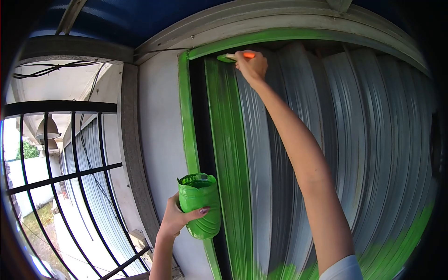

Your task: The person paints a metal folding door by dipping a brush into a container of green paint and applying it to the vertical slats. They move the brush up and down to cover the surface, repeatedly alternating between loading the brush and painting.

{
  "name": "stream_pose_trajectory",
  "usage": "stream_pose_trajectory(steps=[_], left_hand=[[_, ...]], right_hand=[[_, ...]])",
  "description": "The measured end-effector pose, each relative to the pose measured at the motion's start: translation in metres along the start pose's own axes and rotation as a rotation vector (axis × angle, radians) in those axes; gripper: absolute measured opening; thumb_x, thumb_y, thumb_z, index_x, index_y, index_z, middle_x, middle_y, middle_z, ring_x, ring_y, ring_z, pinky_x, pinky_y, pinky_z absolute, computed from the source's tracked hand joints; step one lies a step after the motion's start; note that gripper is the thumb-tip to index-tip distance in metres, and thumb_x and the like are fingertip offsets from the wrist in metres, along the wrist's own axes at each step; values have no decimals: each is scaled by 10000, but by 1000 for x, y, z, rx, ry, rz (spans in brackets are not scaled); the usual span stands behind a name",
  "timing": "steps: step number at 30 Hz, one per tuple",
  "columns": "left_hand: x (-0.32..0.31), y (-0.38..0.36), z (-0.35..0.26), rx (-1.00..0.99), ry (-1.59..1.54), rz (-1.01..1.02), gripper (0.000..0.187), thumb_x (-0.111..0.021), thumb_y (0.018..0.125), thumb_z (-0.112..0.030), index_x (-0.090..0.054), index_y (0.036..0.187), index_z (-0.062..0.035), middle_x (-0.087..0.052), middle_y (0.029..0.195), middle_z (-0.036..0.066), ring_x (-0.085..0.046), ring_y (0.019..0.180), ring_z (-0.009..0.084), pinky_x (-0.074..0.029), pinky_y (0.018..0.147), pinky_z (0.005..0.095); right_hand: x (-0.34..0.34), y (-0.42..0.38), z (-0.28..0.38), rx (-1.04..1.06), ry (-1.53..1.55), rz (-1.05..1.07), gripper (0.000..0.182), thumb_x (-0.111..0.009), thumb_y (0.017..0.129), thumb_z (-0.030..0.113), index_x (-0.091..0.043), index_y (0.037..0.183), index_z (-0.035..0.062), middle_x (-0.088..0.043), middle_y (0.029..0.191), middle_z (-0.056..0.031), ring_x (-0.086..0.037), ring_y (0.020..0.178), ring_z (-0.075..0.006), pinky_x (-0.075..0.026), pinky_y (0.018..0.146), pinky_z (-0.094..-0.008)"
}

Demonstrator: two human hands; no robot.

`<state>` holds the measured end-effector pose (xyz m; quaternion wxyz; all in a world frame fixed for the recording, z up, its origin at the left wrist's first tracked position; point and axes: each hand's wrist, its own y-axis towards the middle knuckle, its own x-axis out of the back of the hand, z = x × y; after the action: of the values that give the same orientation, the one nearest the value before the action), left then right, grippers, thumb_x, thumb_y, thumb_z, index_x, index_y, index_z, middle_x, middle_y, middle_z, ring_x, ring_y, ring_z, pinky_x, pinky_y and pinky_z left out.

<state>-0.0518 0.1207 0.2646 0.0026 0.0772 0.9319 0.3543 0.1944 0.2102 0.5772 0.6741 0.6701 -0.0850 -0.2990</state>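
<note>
My left hand (179,214) is wrapped round a cut-off plastic bottle (200,210) with green paint inside and a ragged top rim. Its thumb presses on the front of the bottle. Up high, my right hand (253,67) grips a paintbrush (229,58) with an orange handle end. The green-coated bristles touch the top of a corrugated metal panel (228,140). That leftmost panel strip is green with streaks of grey near the top. The green door frame (186,107) runs down its left side and across above it.
Unpainted grey metal folds (345,126) stretch to the right, with green patches (396,242) along the bottom. A white wall strip (161,107) stands left of the frame. Farther left are black window bars (65,177), with hanging cables (56,66) above.
</note>
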Motion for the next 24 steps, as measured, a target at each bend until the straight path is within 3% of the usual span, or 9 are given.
stream_pose_trajectory(steps=[4,6,12,15,21,23,24], left_hand=[[-4,-3,2,-1,-25,7,667,-862,598,-216,-559,1114,82,-661,980,169,-657,887,238,-532,834,365],[-9,-5,3,6,-40,14,667,-862,601,-213,-557,1116,82,-661,986,169,-657,887,236,-532,833,364],[-24,-25,11,58,-50,35,667,-862,601,-196,-551,1126,75,-659,993,161,-651,899,224,-527,842,356],[-34,-43,25,65,-45,43,677,-863,600,-201,-547,1133,70,-656,1002,154,-644,906,216,-524,848,353],[-55,-99,63,40,25,66,721,-880,585,-240,-541,1143,67,-653,1021,136,-638,925,207,-519,861,349],[-58,-120,82,8,95,69,767,-897,562,-280,-542,1149,62,-658,1027,142,-644,939,200,-519,868,347],[-60,-132,88,16,122,83,788,-898,557,-294,-538,1161,63,-659,1031,147,-646,945,201,-519,872,349]], right_hand=[[-7,-38,-17,113,33,93,204,-639,785,269,-726,762,86,-657,629,-97,-646,606,-279,-507,622,-368],[5,-74,-14,275,-89,146,157,-629,836,188,-715,822,57,-656,595,-39,-664,558,-128,-501,518,-242],[47,-175,-20,264,-61,294,78,-632,841,133,-691,849,82,-635,592,-5,-578,466,-89,-403,420,-218],[67,-224,-17,204,-41,324,81,-657,804,161,-658,839,88,-645,615,-24,-613,502,-164,-463,467,-275],[127,-325,2,99,-50,452,107,-673,787,124,-670,890,94,-661,653,-25,-633,529,-177,-488,492,-274],[160,-351,2,-13,29,461,119,-646,824,70,-679,928,23,-674,682,-50,-622,545,-87,-484,489,-231],[178,-362,10,-203,119,449,118,-641,831,67,-677,926,9,-672,678,-65,-619,543,-94,-492,494,-229]])
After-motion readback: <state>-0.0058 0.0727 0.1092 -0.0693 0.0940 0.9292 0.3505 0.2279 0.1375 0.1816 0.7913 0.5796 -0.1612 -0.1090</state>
